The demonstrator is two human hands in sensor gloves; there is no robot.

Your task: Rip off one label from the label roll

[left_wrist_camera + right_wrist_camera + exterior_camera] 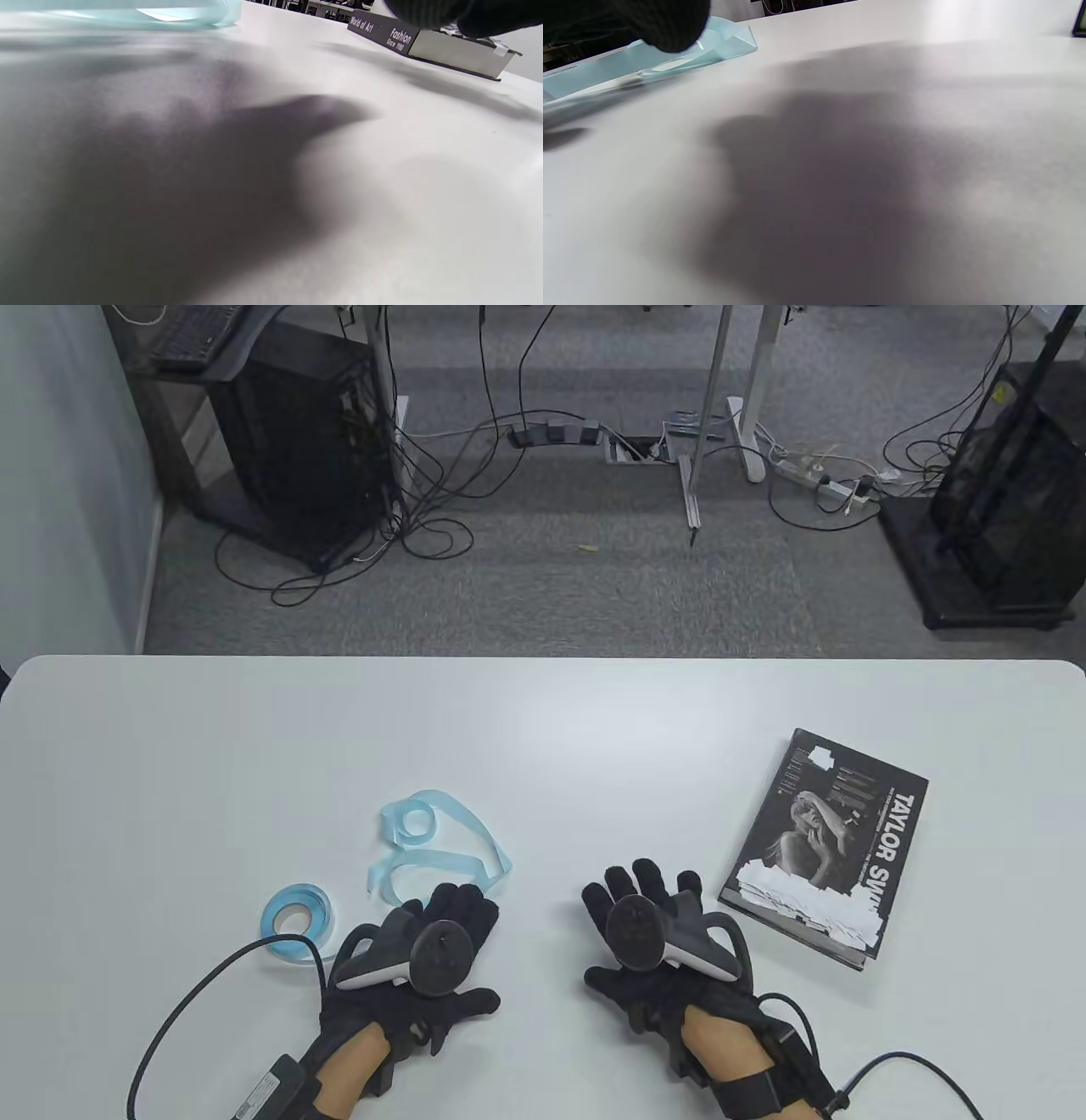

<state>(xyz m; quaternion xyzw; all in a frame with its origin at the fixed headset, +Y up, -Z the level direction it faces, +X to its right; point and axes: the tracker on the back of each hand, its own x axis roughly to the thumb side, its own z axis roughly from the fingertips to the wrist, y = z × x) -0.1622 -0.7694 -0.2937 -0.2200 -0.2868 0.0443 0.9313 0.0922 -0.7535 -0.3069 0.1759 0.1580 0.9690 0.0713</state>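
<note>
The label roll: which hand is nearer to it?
Left. The left hand lies just right of the roll; the right hand is farther right, beside the book.

A black gloved fingertip [666, 25] hangs at upper left over a pale blue strip [649, 63] on the white table [925, 84]; a dark shadow spreads centre frame.

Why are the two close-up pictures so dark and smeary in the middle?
Left wrist view: the dark patch is a soft shadow on the table, and the blue strip is blurred. Right wrist view: another shadow, blurred at the edges. Table view: sharp, evenly lit.
</note>
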